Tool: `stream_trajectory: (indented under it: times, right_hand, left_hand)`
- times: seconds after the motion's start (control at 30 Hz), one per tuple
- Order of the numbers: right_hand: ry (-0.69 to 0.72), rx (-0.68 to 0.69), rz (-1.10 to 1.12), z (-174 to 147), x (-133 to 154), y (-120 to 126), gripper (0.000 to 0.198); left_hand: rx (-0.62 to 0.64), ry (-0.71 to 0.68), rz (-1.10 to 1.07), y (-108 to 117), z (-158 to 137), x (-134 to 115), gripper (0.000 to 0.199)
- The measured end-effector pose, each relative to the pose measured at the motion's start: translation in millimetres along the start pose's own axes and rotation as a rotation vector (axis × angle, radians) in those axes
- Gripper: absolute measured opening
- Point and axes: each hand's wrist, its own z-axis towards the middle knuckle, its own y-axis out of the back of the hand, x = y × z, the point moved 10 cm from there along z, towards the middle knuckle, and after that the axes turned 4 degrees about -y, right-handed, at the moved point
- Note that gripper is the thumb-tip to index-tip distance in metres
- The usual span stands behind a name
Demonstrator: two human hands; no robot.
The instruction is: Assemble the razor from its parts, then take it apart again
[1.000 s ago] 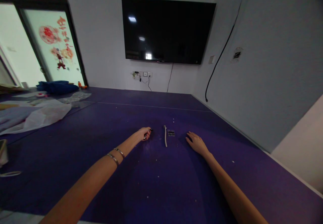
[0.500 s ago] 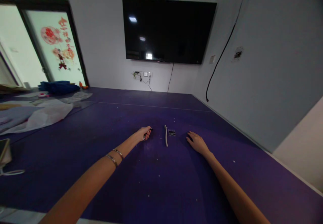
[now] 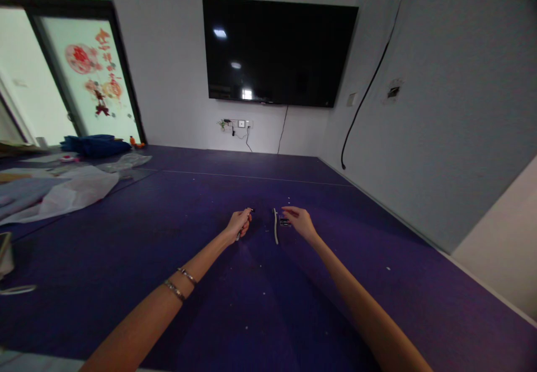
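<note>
My left hand (image 3: 239, 224) is closed around a slim stick with a dark tip (image 3: 252, 210); most of it is hidden in my fist, and its kind is unclear. To its right, a pale, slightly curved stick (image 3: 276, 227) lies lengthwise on the purple tabletop (image 3: 201, 293). A small clear packet with dark contents (image 3: 285, 222) rests beside that stick. My right hand (image 3: 300, 220) hovers at the packet's right edge, its fingers stretched left over it and holding nothing visible. Whether they touch the packet, I cannot tell.
Crumpled plastic sheeting (image 3: 79, 190) and a folded blue cloth (image 3: 95, 145) lie at the far left. A pale object with a loop (image 3: 6, 257) sits at the left edge. A black cable (image 3: 356, 106) hangs along the right wall. White specks dot the tabletop.
My right hand has moved left from the bare tabletop to the clear packet. My left hand stays almost in place, with the dark tip showing a little more.
</note>
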Motion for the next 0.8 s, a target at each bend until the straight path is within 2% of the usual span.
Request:
stream_trajectory:
  times: [0.13,0.23,0.5,0.8]
  right_hand:
    - [-0.182,0.129,0.214,2,3,-58,0.026]
    - [-0.222,0.175,0.260,0,5,-79,0.024]
    - [-0.133,0.148,0.215,-2,14,-84,0.020]
    - [-0.164,0.165,0.276,-1,11,-87,0.021]
  left_hand:
    - [-0.002,-0.018,0.011,-8,-10,-2,0.035]
    - [0.009,-0.038,0.039,-16,-17,-5,0.037]
    - [0.018,-0.095,0.101,-26,-21,-11,0.036]
    - [0.017,-0.081,0.070,-19,-21,-8,0.037]
